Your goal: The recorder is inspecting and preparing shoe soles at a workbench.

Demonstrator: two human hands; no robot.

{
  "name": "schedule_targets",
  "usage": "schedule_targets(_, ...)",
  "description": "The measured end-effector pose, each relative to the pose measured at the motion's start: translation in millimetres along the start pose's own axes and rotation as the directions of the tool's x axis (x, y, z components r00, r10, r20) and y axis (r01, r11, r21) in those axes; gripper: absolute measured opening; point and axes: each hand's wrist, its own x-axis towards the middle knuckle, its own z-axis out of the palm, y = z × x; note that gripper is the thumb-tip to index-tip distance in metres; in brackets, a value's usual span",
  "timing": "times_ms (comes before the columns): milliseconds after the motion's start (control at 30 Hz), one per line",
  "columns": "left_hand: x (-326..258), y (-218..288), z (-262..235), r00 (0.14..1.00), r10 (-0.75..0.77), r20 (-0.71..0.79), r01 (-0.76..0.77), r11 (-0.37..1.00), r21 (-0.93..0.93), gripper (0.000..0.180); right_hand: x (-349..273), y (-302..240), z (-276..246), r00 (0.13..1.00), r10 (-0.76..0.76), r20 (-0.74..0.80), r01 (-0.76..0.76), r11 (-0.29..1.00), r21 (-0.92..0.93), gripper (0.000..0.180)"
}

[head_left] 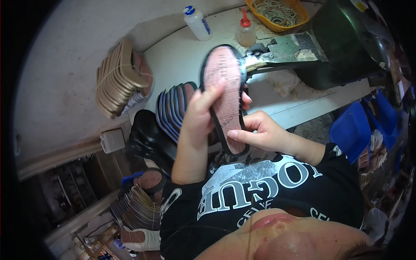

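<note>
Small shoemaking workshop. Hands (225,121) hold pink insole (225,97) with black rim over white desk (182,56). Beyond hands: two glue squeeze bottles (197,22), orange basket of rubber bands (277,14), dark machine (346,43) with worn metal plate. Left of hands: row of stacked insoles (175,108) leaning on edge, tied bundle of tan soles (121,78) against wall. Below left of hands: more bundled soles (138,206). Right of hands: blue bins (353,130) on cluttered floor.

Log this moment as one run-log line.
left hand: holds pink insole upright | right hand: thumb pressing its lower edge | behind: stacked insoles, two squeeze bottles, basket of rubber bands
</note>
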Motion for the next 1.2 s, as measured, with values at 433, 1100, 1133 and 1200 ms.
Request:
schedule_targets(433, -30, -45, 1, 0.959, 0.233, 0.164, -0.126, 0.863, -0.488, 0.052, -13, 21, 20, 0.985, -0.142, 0.094, 0.166, 0.92, -0.355, 0.018)
schedule_targets(1100, -68, -64, 15, 0.852, 0.443, -0.279, -0.424, 0.896, 0.13, 0.025, -16, 7, 24, 0.941, -0.277, -0.193, 0.228, 0.943, -0.243, 0.017)
schedule_targets(1133, -68, -64, 17, 0.84, 0.463, -0.283, -0.438, 0.886, 0.149, 0.024, -16, 6, 23, 0.941, -0.278, -0.192, 0.229, 0.943, -0.243, 0.017)
schedule_targets(1200, -68, -64, 20, 0.815, 0.502, -0.289, -0.466, 0.865, 0.188, 0.023, -14, 5, 22, 0.944, -0.267, -0.192, 0.207, 0.937, -0.281, 0.017)
